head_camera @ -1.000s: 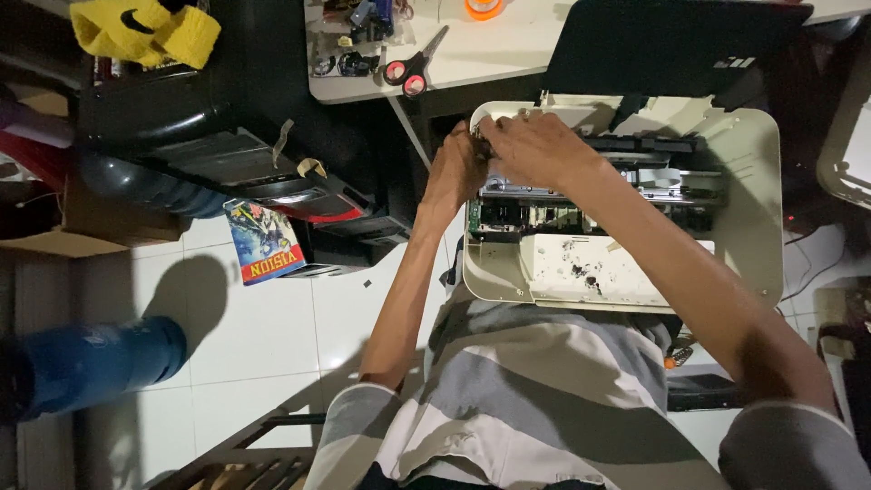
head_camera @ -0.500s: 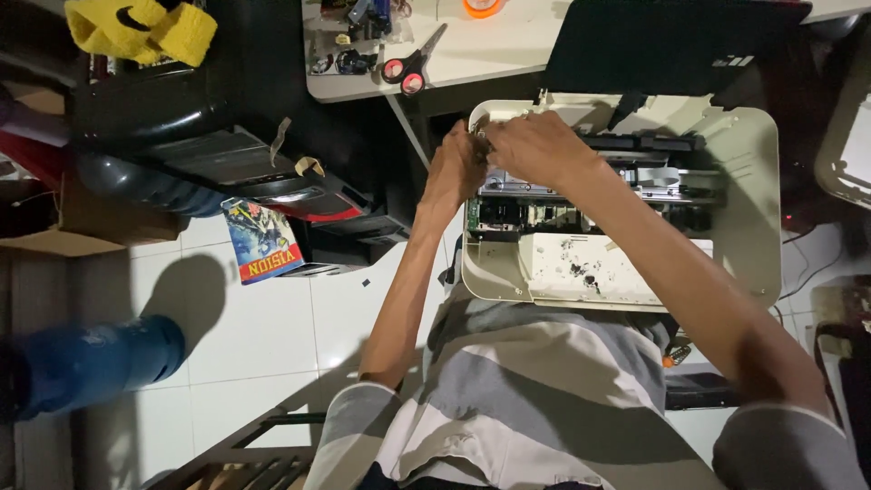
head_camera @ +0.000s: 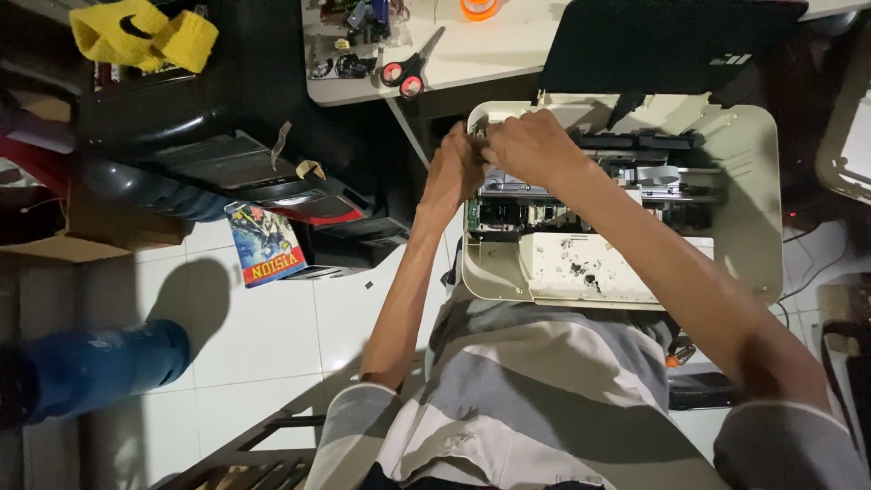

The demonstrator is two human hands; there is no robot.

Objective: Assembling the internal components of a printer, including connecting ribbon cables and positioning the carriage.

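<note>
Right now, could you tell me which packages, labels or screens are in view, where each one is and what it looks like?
Printed booklet or flat packet: on the white floor tiles, left of the left hand; rectangular, blue with a colourful picture and a red band.
Cardboard box: at the left edge, on the floor; brown, only partly in view.
Laptop lid: top right, behind the opened beige printer that both hands touch, the right hand too; dark, screen unseen.

White tile floor (head_camera: 272, 345) down here with a comic-style booklet (head_camera: 263, 243) lying flat on it, just beside a dark printer casing (head_camera: 227, 172); up top a pale tabletop (head_camera: 490, 54) carries red-handled scissors (head_camera: 413, 68), an orange tape roll (head_camera: 479, 7) and small electronic bits (head_camera: 358, 36).
</note>
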